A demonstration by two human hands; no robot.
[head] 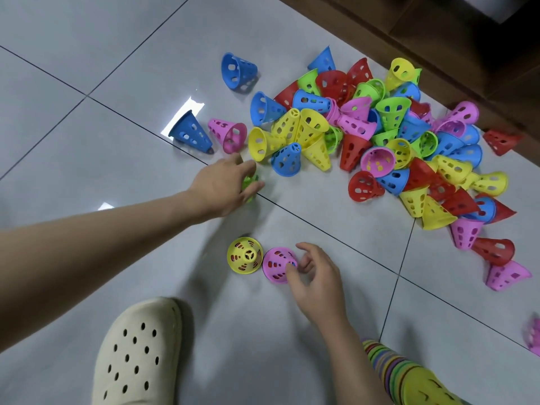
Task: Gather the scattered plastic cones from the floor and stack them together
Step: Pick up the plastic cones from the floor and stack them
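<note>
So this is mid-gathering, nowhere near done. The big pile of cones (388, 135) is sprawled across the floor (87, 83) up at about 1 o'clock, all colours mixed and lying every which way, with a few strays at its edges.

The left hand (225, 185) is stretched out toward 12 o'clock with its fingers curled round a green cone (250, 182) just short of the pile; most of that cone is hidden under the palm. The right hand (315, 276) sits near the centre, fingertips pinching the top of a pink cone (277, 266) standing upright, right beside a yellow cone (245, 255) that looks like it already has others nested under it. A long finished stack (409, 375) lies at 5 o'clock, by the right forearm.

My guess for the next move: bring the green one back and drop it over one of the two uprights, wide end down and lined up straight so it nests instead of jamming.
</note>
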